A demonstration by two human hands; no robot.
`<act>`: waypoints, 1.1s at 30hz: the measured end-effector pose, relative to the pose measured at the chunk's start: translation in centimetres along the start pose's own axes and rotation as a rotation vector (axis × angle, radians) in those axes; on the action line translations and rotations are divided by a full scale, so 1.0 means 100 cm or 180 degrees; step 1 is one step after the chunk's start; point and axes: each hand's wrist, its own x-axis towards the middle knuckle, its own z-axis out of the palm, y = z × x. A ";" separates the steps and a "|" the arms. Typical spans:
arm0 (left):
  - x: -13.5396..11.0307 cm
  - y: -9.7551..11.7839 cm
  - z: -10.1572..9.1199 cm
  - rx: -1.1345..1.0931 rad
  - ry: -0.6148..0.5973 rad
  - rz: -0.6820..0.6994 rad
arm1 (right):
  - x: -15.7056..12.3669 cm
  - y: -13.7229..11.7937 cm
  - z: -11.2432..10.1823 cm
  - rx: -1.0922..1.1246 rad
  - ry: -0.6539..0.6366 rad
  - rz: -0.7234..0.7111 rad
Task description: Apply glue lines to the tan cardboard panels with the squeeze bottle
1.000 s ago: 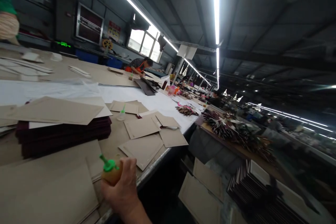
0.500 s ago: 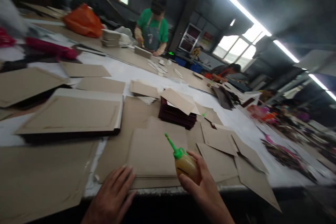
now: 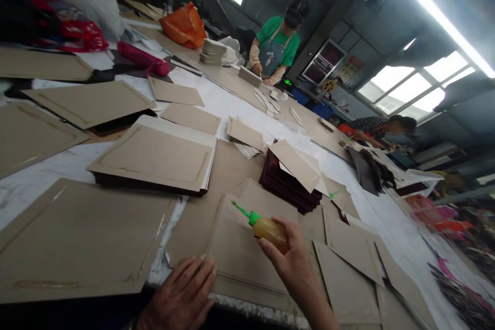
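Note:
My right hand is wrapped round a glue bottle with amber contents and a green nozzle. The bottle is tilted, its tip pointing left above a stack of grey-brown cardboard sheets. My left hand lies with its fingers stretched out at the lower left corner of that stack, by the table's front edge. To the left, a large cardboard sheet carries shiny glue lines along its edges. Behind it sits a pile topped by a glue-edged board.
A dark maroon stack with loose cards on top stands beyond the bottle. Loose cardboard pieces overlap at the right. An orange bag lies at the far left. Across the table a person in a green shirt works; another person bends farther right.
The view has swung left and tilted. The glue bottle has tipped over further, its nozzle now pointing more to the left. My left hand stays at the stack's corner.

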 end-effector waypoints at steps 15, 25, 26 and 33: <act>0.006 0.010 0.001 -0.0366 0.0392 -0.0480 | 0.026 0.007 0.014 -0.0236 -0.0053 -0.0470; 0.009 0.005 0.007 -0.0275 0.0563 -0.0371 | 0.031 -0.001 0.009 -0.0263 -0.0284 -0.0525; 0.009 0.005 0.006 -0.0281 0.0540 -0.0382 | 0.031 -0.002 0.009 -0.0264 -0.0289 -0.0517; 0.007 0.008 0.003 -0.0362 0.0446 -0.0450 | 0.034 -0.005 0.010 -0.0380 -0.0300 -0.0580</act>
